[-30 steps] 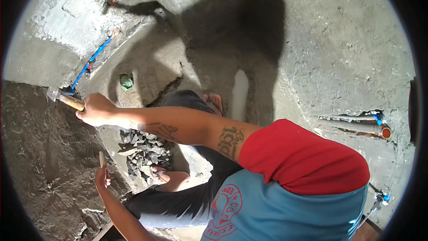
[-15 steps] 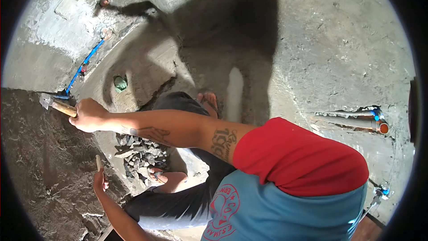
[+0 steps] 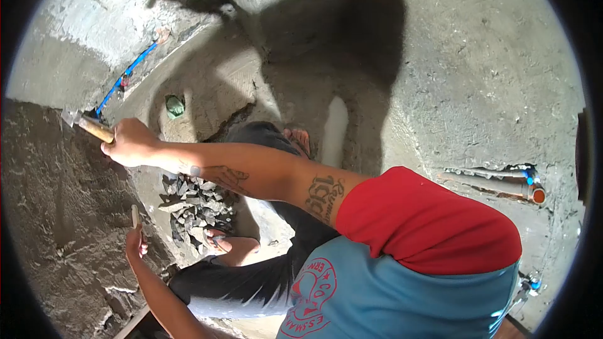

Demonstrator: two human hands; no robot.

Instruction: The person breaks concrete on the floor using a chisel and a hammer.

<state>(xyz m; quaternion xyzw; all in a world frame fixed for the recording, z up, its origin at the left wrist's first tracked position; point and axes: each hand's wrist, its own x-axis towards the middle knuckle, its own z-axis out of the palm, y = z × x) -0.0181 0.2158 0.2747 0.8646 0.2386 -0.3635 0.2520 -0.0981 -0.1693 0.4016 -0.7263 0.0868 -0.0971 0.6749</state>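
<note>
My right hand grips the wooden handle of a hammer. The hammer's metal head points left, beside the lower end of a blue pipe set in the wall. Lower down, my left hand is closed around a short pale rod that looks like a chisel, one end sticking up out of the fist. The chisel's other end is hidden. Hammer and chisel are well apart, both in front of the rough dark wall surface.
A heap of broken grey rubble lies beside my sandalled foot. A crumpled green object sits on the concrete floor. At right, an orange pipe end and blue fittings stick out of a chased groove.
The camera view has shifted slightly. My right hand and hammer have moved up a little, and my left hand with the chisel has shifted slightly left. Both grips are unchanged.
</note>
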